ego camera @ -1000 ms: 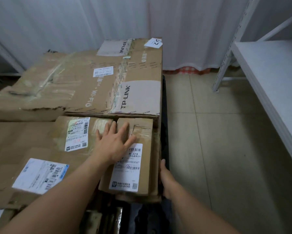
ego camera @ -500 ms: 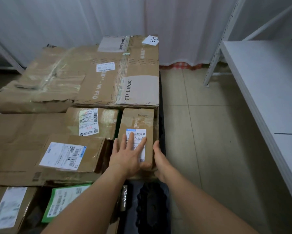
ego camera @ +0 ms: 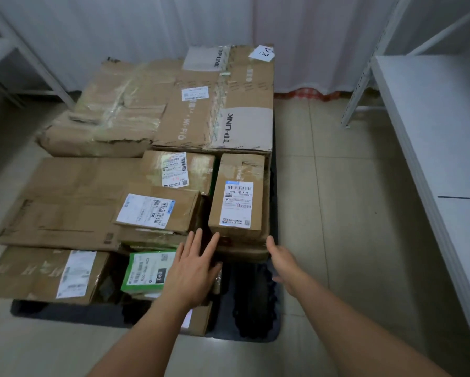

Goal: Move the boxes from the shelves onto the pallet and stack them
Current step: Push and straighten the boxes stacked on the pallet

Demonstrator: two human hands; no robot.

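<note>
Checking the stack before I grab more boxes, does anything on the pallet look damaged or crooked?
Yes. The back-left box is crushed, its front edge torn. The labelled box in the middle lies skewed on those beneath.

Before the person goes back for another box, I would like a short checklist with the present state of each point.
1. Left hand empty, fingers straight: ok.
2. Right hand empty, off the cardboard: ok.
3. Narrow brown cardboard box with the white barcode label lies flat on the carton below: ok.
4. It sits close against the large brown TP-LINK carton: ok.
5. Black plastic pallet has bare room at its near right corner: ok.
6. White metal shelf on the right holds more boxes: cannot tell; the visible part shows none.
</note>
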